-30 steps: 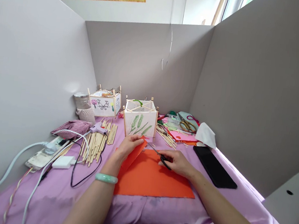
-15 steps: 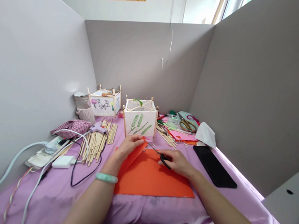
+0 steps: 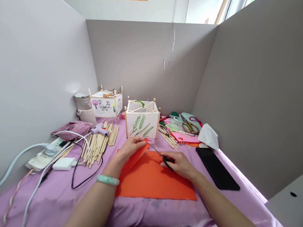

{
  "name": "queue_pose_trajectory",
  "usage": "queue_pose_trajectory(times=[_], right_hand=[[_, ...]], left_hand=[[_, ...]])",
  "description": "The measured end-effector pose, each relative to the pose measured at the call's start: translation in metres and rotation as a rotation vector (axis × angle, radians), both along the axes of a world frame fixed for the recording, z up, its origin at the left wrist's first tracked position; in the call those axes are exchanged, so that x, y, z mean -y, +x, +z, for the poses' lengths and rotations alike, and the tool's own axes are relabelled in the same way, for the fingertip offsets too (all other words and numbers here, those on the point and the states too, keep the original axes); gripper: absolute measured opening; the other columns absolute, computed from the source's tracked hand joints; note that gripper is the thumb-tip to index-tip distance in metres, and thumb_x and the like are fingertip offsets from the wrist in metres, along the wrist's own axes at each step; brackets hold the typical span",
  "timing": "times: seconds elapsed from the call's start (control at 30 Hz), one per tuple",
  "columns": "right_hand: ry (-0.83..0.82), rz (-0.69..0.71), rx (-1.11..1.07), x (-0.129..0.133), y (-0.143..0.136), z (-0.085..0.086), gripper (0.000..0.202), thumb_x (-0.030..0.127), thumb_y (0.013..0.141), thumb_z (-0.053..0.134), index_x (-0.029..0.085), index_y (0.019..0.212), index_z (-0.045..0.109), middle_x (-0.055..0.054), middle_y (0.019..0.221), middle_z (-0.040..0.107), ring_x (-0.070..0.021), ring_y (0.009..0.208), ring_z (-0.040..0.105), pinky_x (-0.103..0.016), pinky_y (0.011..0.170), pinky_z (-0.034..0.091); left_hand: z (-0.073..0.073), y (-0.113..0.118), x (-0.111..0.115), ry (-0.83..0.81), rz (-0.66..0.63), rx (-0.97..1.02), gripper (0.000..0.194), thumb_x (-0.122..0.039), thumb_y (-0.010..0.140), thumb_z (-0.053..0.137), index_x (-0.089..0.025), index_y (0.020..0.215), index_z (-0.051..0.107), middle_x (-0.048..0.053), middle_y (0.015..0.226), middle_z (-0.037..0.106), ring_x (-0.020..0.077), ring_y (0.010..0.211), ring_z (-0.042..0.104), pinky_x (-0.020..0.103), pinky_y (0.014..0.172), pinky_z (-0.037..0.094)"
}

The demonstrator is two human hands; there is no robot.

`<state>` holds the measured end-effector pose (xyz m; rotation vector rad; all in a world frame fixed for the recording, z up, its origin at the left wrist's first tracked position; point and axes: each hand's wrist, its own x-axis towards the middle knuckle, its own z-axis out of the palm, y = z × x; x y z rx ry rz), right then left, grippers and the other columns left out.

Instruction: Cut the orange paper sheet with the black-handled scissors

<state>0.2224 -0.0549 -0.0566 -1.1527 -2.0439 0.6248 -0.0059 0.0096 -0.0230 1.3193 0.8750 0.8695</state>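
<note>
**Hands on the orange sheet, scissors mid-cut**

Both hands work the far edge of the orange sheet (image 3: 156,182), which lies flat on the purple-covered surface (image 3: 55,197) right in front of me. From largest to smallest, I see: the sheet; behind it the paper lantern (image 3: 142,121) with green stalks, and a second lantern (image 3: 105,104) further left; a black phone (image 3: 217,168) to the right, apart from the sheet; a pile of wooden sticks (image 3: 98,143) to the left with a glue gun (image 3: 99,130) on it; then the scissors (image 3: 162,157).

My left hand (image 3: 132,148) pinches a lifted flap of the sheet, fingers closed on it. My right hand (image 3: 180,164) is closed around the scissors' black handles, blades pointing toward the flap. I cannot tell how far the blades are parted.

Risks, as I judge them: the left fingertips sit close to the blade tips, so a hurried snip could nick them. If the flap is pulled sideways, the cut may wander or the paper tear. The near lantern stands just beyond the blades; a forward push could knock it.
</note>
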Motion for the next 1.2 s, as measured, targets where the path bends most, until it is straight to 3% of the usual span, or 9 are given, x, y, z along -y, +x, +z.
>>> queue_pose_trajectory(times=[0.37,0.73,1.2], right_hand=[[0.031,-0.024,0.051,-0.0004,0.0005,-0.0031,0.041,0.037,0.079,0.063,0.022,0.117,0.066,-0.001,0.079,0.07,-0.0139,0.065,0.058,-0.023,0.059,0.044],[0.045,0.0,0.041,-0.0012,0.0,-0.0027,0.041,0.037,0.081,0.061,0.022,0.118,0.066,-0.002,0.09,0.072,-0.0158,0.072,0.062,-0.022,0.061,0.045],[0.045,0.01,0.05,-0.0012,0.0003,-0.004,0.041,0.037,0.08,0.063,0.023,0.118,0.066,-0.001,0.086,0.071,-0.0149,0.071,0.06,-0.022,0.061,0.045]], left_hand=[[0.0022,0.0008,0.0037,-0.009,-0.034,0.006,0.032,-0.037,0.057,0.078,-0.014,0.073,0.064,0.002,0.061,0.066,0.0119,0.052,0.058,0.021,0.051,0.042],[-0.0036,0.0021,0.0002,0.008,-0.019,-0.022,0.031,-0.037,0.058,0.077,-0.013,0.072,0.064,0.002,0.062,0.066,0.0125,0.052,0.059,0.023,0.053,0.042],[-0.006,0.0018,-0.0017,0.027,-0.029,-0.056,0.029,-0.037,0.059,0.076,-0.013,0.071,0.065,0.002,0.063,0.066,0.0118,0.053,0.058,0.023,0.054,0.042]])
